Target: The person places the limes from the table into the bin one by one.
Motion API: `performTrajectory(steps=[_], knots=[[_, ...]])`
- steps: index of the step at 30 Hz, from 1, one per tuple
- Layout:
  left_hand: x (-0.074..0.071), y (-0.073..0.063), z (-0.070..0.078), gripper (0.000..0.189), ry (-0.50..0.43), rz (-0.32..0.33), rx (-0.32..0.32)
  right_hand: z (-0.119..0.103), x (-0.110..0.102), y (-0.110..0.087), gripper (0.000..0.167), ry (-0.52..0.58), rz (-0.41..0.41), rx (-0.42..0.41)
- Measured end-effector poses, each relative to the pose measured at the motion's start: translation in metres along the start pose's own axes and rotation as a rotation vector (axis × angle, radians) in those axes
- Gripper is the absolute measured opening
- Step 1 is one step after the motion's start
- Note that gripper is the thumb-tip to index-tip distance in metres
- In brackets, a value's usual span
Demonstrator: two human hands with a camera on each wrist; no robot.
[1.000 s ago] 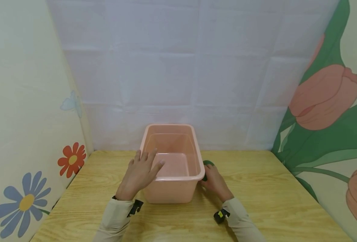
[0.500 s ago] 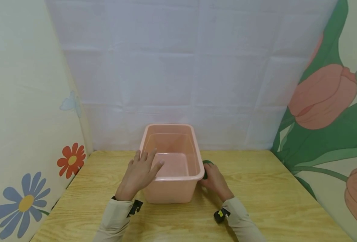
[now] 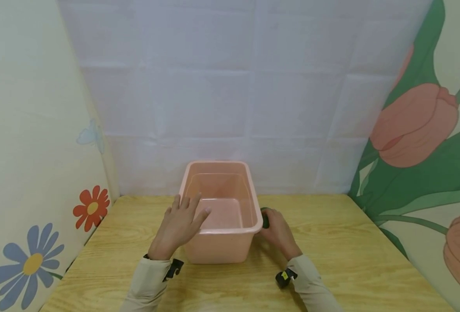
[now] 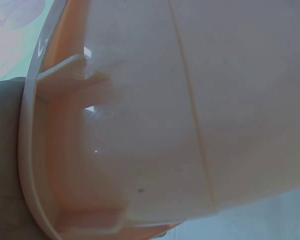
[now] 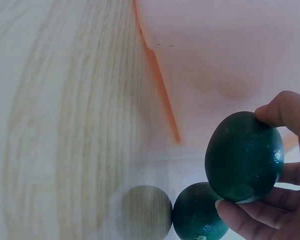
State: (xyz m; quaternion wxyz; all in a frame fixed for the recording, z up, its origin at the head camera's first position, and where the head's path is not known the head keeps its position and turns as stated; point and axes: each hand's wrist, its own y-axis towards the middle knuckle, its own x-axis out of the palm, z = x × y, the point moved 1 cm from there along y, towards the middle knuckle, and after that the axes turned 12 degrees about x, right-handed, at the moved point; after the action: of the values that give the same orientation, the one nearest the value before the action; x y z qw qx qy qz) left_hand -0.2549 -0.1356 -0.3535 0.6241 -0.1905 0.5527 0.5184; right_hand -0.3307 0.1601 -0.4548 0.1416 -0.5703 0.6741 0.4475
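A pink plastic bin (image 3: 219, 231) stands empty on the wooden table (image 3: 350, 242). My left hand (image 3: 181, 223) rests on the bin's left rim with its fingers straight, reaching over the edge. The left wrist view is filled by the bin's outer wall and rim (image 4: 140, 125). My right hand (image 3: 277, 232) is just right of the bin and grips a dark green round fruit (image 3: 266, 222). In the right wrist view this fruit (image 5: 244, 156) is held off the table between thumb and fingers. A second green fruit (image 5: 200, 212) lies on the table below it.
Walls close in the table on three sides: a flowered panel (image 3: 38, 173) on the left, a white sheet (image 3: 253, 86) behind, and a tulip panel (image 3: 421, 151) on the right. Bare wood stretches right of the bin.
My right hand has closed further round the green fruit and raised it slightly beside the bin. The left hand and the bin have stayed put.
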Motion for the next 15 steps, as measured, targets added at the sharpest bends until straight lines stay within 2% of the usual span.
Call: performTrajectory(steps=[15], knots=[[-0.0008, -0.0016, -0.0003, 0.069, -0.011, 0.006, 0.003, -0.0015, -0.0029, 0.0014, 0.041, 0.046, 0.046, 0.109]])
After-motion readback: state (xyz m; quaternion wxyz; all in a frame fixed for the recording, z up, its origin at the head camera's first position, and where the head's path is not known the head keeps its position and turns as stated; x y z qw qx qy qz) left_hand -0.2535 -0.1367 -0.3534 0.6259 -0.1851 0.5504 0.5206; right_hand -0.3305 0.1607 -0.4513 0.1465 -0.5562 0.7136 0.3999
